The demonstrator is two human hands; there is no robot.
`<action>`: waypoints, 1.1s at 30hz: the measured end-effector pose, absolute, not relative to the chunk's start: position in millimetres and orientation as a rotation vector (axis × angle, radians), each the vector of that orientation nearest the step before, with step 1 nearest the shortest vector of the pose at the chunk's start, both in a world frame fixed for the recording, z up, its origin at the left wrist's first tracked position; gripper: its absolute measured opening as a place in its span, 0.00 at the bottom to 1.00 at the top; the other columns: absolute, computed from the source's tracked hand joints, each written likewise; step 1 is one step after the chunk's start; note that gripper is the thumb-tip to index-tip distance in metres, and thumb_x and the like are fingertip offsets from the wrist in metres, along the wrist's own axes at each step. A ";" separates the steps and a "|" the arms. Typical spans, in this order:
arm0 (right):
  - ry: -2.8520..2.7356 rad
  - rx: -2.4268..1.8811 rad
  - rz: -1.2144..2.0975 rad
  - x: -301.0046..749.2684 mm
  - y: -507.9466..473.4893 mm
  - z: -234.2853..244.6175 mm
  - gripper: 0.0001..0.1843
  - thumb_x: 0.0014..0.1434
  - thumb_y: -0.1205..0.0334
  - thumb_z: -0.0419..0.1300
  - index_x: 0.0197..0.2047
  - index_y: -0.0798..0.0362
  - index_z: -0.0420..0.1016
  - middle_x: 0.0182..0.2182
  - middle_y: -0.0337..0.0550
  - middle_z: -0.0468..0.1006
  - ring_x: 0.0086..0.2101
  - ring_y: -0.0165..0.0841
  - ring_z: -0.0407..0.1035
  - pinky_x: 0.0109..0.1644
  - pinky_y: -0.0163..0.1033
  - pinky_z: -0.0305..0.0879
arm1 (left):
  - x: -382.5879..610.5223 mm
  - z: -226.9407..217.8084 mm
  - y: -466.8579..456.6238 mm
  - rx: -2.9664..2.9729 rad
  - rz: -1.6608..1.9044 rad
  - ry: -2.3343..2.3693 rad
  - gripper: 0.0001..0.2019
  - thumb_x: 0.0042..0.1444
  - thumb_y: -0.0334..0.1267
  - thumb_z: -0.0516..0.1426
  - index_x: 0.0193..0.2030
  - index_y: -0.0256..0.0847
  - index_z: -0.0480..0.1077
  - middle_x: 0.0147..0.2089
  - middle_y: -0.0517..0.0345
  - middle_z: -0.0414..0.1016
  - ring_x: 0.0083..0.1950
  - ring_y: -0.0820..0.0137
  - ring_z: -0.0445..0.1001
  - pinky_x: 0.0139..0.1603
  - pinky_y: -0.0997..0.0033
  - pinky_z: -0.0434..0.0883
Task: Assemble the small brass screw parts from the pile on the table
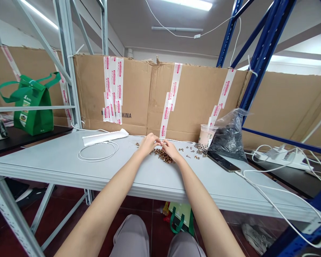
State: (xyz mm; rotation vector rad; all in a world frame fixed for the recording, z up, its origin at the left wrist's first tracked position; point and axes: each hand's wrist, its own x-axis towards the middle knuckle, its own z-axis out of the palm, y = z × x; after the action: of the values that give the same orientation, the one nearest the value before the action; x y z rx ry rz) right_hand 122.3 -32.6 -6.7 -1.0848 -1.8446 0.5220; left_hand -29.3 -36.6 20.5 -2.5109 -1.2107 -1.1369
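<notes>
My left hand (148,143) and my right hand (170,149) meet fingertip to fingertip over a small pile of brass-coloured screws (163,156) on the grey shelf board (69,160). Both hands have their fingers curled in a pinch; whatever sits between the fingertips is too small to make out. More loose screws (192,152) lie scattered to the right of the pile, and a few sit to its left.
Right of the screws stand a bubble tea cup (206,136), a dark plastic bag (228,137) and a phone (221,161) on a white charging cable. A coiled white cable (97,151) and a folded white paper lie left. Taped cardboard walls the back. A green bag (32,103) sits far left.
</notes>
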 end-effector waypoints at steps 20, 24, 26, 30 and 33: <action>-1.853 -0.997 0.613 122.5 -32.6 -4.8 0.19 0.54 0.45 0.44 0.25 0.53 0.57 0.19 0.34 0.60 0.23 0.27 0.53 0.28 0.32 0.51 | -27.9 23.2 -39.7 -2.507 -1.148 -1.154 0.05 0.51 0.36 0.55 0.32 0.42 0.72 0.31 0.58 0.72 0.39 0.68 0.64 0.37 0.72 0.61; -1.834 -0.920 0.786 122.3 -30.5 -3.8 0.22 0.54 0.43 0.43 0.20 0.53 0.53 0.16 0.33 0.52 0.19 0.25 0.47 0.23 0.32 0.44 | -28.4 22.4 -37.7 -2.511 -1.237 -1.141 0.05 0.50 0.37 0.56 0.32 0.42 0.73 0.32 0.58 0.72 0.38 0.69 0.65 0.38 0.72 0.62; -1.785 -0.895 0.887 123.5 -29.3 -4.2 0.23 0.53 0.43 0.46 0.19 0.53 0.52 0.16 0.32 0.50 0.18 0.24 0.44 0.22 0.32 0.41 | -28.2 20.9 -35.9 -2.509 -1.285 -1.166 0.05 0.49 0.37 0.57 0.32 0.42 0.73 0.32 0.58 0.72 0.37 0.69 0.66 0.38 0.72 0.62; -1.801 -0.883 0.938 124.6 -30.2 -5.6 0.24 0.53 0.42 0.46 0.19 0.53 0.54 0.15 0.33 0.51 0.17 0.24 0.45 0.22 0.33 0.41 | -27.6 18.1 -33.0 -2.530 -1.323 -1.234 0.05 0.46 0.37 0.59 0.32 0.42 0.73 0.31 0.58 0.72 0.36 0.70 0.66 0.36 0.72 0.62; -1.798 -0.883 0.916 123.3 -33.7 -4.8 0.22 0.53 0.42 0.45 0.24 0.53 0.58 0.14 0.32 0.52 0.17 0.24 0.45 0.22 0.32 0.41 | -28.2 18.7 -33.1 -2.505 -1.379 -1.267 0.05 0.44 0.38 0.60 0.31 0.43 0.73 0.30 0.59 0.72 0.36 0.69 0.66 0.35 0.72 0.62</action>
State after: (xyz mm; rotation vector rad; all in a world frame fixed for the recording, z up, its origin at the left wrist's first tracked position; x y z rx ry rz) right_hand 123.3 -33.7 -4.8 -0.8825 -1.7975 0.9156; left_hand -28.2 -33.1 18.7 -2.5051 -1.2671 -1.3793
